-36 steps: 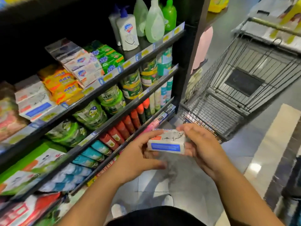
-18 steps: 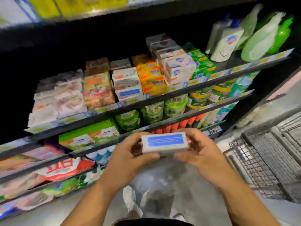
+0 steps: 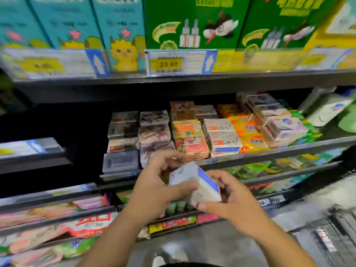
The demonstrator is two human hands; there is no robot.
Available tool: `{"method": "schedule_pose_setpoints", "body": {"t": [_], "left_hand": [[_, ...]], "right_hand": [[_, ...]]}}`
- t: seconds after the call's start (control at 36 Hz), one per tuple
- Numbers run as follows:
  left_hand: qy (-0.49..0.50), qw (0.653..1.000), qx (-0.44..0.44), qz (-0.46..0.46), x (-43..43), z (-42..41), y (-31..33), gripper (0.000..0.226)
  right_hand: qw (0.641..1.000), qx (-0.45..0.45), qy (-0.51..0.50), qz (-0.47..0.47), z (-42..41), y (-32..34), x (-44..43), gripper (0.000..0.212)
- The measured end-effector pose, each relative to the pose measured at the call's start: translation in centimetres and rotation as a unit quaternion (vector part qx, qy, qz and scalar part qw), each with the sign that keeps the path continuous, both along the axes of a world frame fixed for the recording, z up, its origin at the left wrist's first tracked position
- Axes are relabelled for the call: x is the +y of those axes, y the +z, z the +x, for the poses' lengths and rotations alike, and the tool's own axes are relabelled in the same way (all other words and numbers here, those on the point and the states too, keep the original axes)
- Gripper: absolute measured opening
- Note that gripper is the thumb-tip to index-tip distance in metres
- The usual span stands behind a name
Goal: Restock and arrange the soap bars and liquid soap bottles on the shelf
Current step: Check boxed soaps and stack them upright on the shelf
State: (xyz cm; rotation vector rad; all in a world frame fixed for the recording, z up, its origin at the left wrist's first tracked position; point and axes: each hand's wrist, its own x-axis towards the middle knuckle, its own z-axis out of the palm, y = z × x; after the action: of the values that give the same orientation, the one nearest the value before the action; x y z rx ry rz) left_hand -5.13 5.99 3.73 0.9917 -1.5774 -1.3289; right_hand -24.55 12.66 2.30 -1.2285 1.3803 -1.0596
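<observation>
Before the soap shelf (image 3: pixel 269 153), left hand (image 3: pixel 154 187) and right hand (image 3: pixel 233 201) pinch one tilted white box (image 3: pixel 194 181); probably soap.

Heavy motion blur (worst at edges), dim shelf recesses, wide-angle bending.

soap box (image 3: pixel 192 180): your left hand (image 3: pixel 154 191) and right hand (image 3: pixel 233 205) cover its lower part; its print is too smeared to read.
green bottle (image 3: pixel 349 120): cut off by the right edge.
left price tag (image 3: pixel 43 64): blurred, unreadable.
</observation>
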Motion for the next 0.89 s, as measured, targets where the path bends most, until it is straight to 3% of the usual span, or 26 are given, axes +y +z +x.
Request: {"method": "schedule_pose_setpoints", "body": {"t": [0.19,0.28,0.36,0.5,0.64,0.78,0.89], "left_hand": [[0.02,0.997,0.035,0.061,-0.9,4.8,-0.6,0.052],[-0.008,0.998,-0.011,0.057,-1.3,5.8,-0.7,0.055],[-0.041,0.996,-0.069,0.034,-1.4,6.5,-0.7,0.041],[0.095,0.992,-0.076,-0.027,-1.5,7.1,-0.3,0.036],[0.154,0.939,-0.188,-0.243,-3.2,9.2,-0.2,0.035],[0.178,0.859,-0.251,-0.41,-4.8,9.6,-0.2,0.027],[0.183,0.834,-0.244,-0.459,-5.9,9.4,-0.5,0.026]], "right_hand": [[0.997,-0.034,-0.003,-0.071,2.5,3.3,-3.7,0.065],[0.995,-0.025,0.009,-0.101,4.0,4.3,-5.2,0.057],[0.993,0.017,0.055,-0.098,5.6,4.8,-6.3,0.044],[0.992,0.013,0.112,-0.064,6.2,5.1,-8.2,0.034],[0.983,0.007,0.185,-0.001,5.9,5.4,-10.4,0.015],[0.98,0.039,0.194,-0.019,6.8,5.9,-12.9,0.024],[0.973,0.076,0.217,-0.036,6.5,6.0,-14.6,0.027]]}}
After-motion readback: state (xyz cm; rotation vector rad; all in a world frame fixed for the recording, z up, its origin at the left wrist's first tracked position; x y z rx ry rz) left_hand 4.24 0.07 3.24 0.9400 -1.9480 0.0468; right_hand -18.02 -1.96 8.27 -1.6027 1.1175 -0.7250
